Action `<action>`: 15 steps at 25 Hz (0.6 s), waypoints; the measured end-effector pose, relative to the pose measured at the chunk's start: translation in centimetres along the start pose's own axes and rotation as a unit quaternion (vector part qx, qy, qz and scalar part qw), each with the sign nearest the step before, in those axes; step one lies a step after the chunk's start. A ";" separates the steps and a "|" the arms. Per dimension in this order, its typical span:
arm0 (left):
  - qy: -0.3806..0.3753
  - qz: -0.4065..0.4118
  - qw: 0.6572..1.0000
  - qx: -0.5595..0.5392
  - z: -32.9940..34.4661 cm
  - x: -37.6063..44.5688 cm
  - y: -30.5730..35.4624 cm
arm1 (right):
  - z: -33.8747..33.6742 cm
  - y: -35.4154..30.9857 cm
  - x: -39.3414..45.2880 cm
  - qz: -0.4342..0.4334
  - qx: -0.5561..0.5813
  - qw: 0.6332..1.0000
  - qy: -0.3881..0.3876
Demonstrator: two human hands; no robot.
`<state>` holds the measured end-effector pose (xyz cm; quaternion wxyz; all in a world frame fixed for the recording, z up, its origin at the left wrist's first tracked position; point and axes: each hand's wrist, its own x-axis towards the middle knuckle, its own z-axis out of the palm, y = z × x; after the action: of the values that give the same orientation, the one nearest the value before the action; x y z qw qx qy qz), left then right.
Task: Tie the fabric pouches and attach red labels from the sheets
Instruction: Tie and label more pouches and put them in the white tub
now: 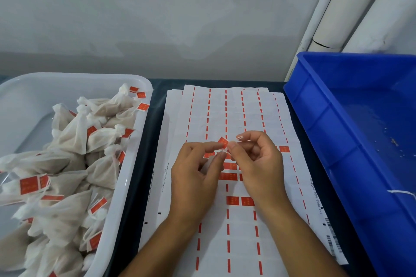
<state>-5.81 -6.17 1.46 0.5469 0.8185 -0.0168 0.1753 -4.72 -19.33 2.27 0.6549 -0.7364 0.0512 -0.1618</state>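
Observation:
My left hand (pixel 193 171) and my right hand (pixel 256 159) meet above the label sheets (pixel 236 114) in the middle of the table. Between their fingertips they pinch one small red label (pixel 223 142), lifted off the paper. A thin white string seems to run between the fingers, but I cannot tell for sure. Several red labels (pixel 239 200) remain stuck on the top sheet beneath my hands. Tied fabric pouches (pixel 74 141) with red labels on them fill the white bin at the left.
The white plastic bin (pixel 135 141) stands at the left, touching the sheets' edge. A large blue crate (pixel 319 119) stands at the right, with crumbs and a bit of white string inside. A grey wall lies behind, with white pipes (pixel 351 13) in the corner.

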 end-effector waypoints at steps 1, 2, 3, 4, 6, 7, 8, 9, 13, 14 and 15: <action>0.001 -0.003 1.000 -0.002 0.0 0.0 0.1 | 0.0 0.0 0.0 -0.002 0.002 1.000 -0.002; 0.002 -0.001 1.000 -0.003 -0.1 0.1 0.1 | 0.1 -0.1 -0.1 -0.004 0.003 1.000 -0.005; 0.003 0.003 1.000 -0.003 -0.1 0.1 0.1 | 0.1 -0.1 -0.1 -0.007 0.001 1.000 -0.007; 0.004 0.005 1.000 -0.002 -0.2 0.1 0.1 | 0.1 -0.2 -0.1 -0.009 0.000 1.000 -0.009; 0.007 -0.001 1.000 -0.002 -0.2 0.1 0.2 | 0.1 -0.2 0.0 -0.014 0.000 1.000 -0.018; 0.010 -0.005 1.000 -0.006 -0.2 0.1 0.1 | 0.1 -0.2 0.0 -0.014 -0.001 1.000 -0.025; 0.012 -0.011 1.000 -0.010 -0.2 0.1 0.2 | 0.1 -0.2 0.0 -0.014 -0.003 0.999 -0.032; 0.012 -0.020 1.000 -0.019 -0.2 0.2 0.1 | 0.0 -0.2 0.0 -0.014 -0.008 0.999 -0.039; -0.004 -0.055 0.997 -0.047 0.0 0.4 -0.2 | -0.2 -0.4 0.2 -0.004 -0.041 0.995 -0.092; -0.010 -0.061 0.997 -0.049 0.0 0.5 -0.2 | -0.2 -0.5 0.3 -0.006 -0.048 0.993 -0.107; -0.017 -0.065 0.996 -0.053 0.0 0.5 -0.3 | -0.2 -0.5 0.3 -0.012 -0.054 0.992 -0.116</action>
<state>-5.29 -6.00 1.36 0.5992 0.7907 0.0174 0.1243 -4.62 -19.56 2.85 0.6139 -0.7849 -0.0254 -0.0799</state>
